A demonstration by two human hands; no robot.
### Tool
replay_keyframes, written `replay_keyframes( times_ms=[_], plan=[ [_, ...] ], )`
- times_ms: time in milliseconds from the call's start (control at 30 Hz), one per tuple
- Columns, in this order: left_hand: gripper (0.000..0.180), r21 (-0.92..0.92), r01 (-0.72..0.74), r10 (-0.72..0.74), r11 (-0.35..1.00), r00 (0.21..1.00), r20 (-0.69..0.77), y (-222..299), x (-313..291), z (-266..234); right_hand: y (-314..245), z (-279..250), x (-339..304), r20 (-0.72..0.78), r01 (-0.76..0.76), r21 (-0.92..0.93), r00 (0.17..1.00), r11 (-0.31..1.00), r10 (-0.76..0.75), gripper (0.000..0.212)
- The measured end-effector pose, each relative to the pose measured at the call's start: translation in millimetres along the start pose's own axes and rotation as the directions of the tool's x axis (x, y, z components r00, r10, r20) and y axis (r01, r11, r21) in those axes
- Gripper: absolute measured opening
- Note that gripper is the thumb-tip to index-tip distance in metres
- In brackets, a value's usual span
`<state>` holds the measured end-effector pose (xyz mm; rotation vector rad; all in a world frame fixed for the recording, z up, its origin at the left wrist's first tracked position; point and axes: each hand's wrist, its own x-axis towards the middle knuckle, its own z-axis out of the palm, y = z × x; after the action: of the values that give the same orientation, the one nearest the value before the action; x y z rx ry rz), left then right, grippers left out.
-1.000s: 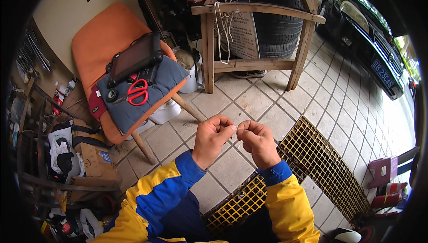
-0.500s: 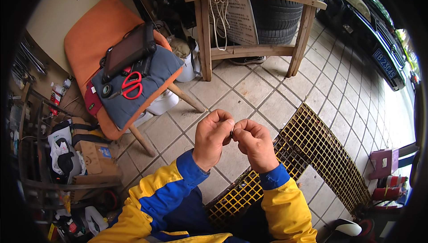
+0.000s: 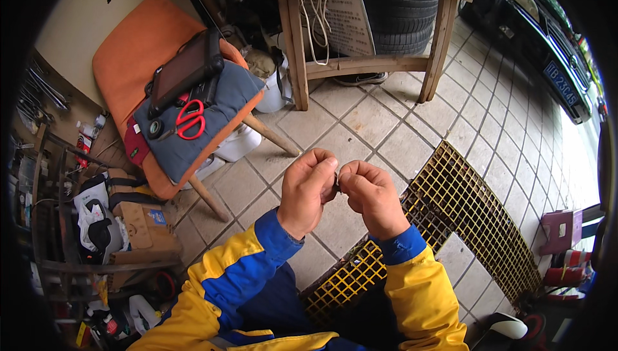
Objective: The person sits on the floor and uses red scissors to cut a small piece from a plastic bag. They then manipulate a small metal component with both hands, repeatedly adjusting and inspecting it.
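Observation:
My left hand [image 3: 307, 191] and my right hand [image 3: 374, 198] meet in front of me above the tiled floor, fingertips almost touching. Both are closed in a pinch around a tiny dark piece [image 3: 337, 182], too small to name. Most of it is hidden by the thumbs and fingers. To the left, red-handled scissors [image 3: 190, 119] lie on a folded grey-blue cloth [image 3: 222, 110] on an orange chair [image 3: 145, 36]. Beside them are a roll of dark tape [image 3: 156, 128] and a black rugged tablet [image 3: 187, 71].
A yellow floor grating [image 3: 476, 206] lies below and right of my hands. A wooden frame [image 3: 367, 64] with a hanging white cord stands ahead, before stacked tyres [image 3: 402, 23]. A cardboard box [image 3: 147, 227] sits at the left, a purple stool [image 3: 559, 230] at the right; a car [image 3: 537, 42] stands beyond.
My hands stay pinched together with slight finger movement, the right one shifting a little to the right. The view has tilted slightly.

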<state>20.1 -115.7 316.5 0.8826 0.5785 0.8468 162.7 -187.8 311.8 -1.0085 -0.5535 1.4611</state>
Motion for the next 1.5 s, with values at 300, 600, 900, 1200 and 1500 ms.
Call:
replay_keyframes(
  times_ms=[300,600,900,1200,1500],
  plan=[
    [0.008,-0.02,0.022,-0.021,1.0,0.998,0.056,-1.3,-0.9,-3.0,-3.2,-0.8,-3.1,-0.029,0.067,0.13,0.998,0.989,-0.064,0.013],
    [0.008,0.041,0.018,-0.021,0.999,0.996,0.083,-0.5,-1.1,-6.1,-6.0,-1.1,-2.8,-0.083,0.121,0.132,0.99,0.984,-0.111,0.016],
    [0.012,0.098,-0.063,0.059,0.993,0.997,0.048,-1.0,-0.9,-3.5,-3.0,7.0,-3.9,-0.087,0.11,-0.058,0.99,0.992,-0.115,0.008],
    [0.008,0.099,-0.025,0.019,0.995,0.998,0.067,-0.3,-1.6,-5.7,-1.1,5.1,-2.1,-0.095,0.101,0.039,0.991,0.994,-0.097,0.007],
    [0.008,0.153,-0.046,0.024,0.987,0.99,0.14,0.4,0.0,-6.6,-2.8,2.4,-2.7,-0.094,0.106,0.068,0.991,0.992,-0.099,0.006]
  ],
)
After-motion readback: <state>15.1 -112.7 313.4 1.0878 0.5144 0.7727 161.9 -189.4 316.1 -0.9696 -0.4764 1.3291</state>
